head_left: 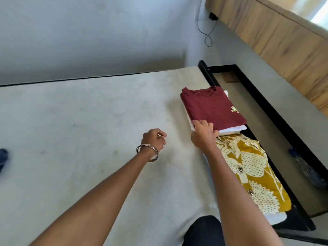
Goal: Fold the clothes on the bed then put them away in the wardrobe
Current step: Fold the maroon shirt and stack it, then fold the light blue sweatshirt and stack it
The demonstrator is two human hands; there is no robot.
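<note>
A folded maroon shirt (211,107) lies on top of a folded white garment (230,129) near the right edge of the bed (79,139). Just in front of that stack lies a folded mustard shirt (248,167) with a cream floral print. My right hand (203,134) rests on the near left corner of the maroon-and-white stack, fingers on the cloth and thumb at the white edge. My left hand (154,140), with a metal bangle on the wrist, hovers over the bare mattress to the left, fingers loosely curled and holding nothing.
The black bed frame (266,110) runs along the right side, with floor beyond it. A wooden wardrobe (276,38) stands at the upper right. A cable (207,36) hangs on the wall. A dark blue cloth (3,157) shows at the left edge.
</note>
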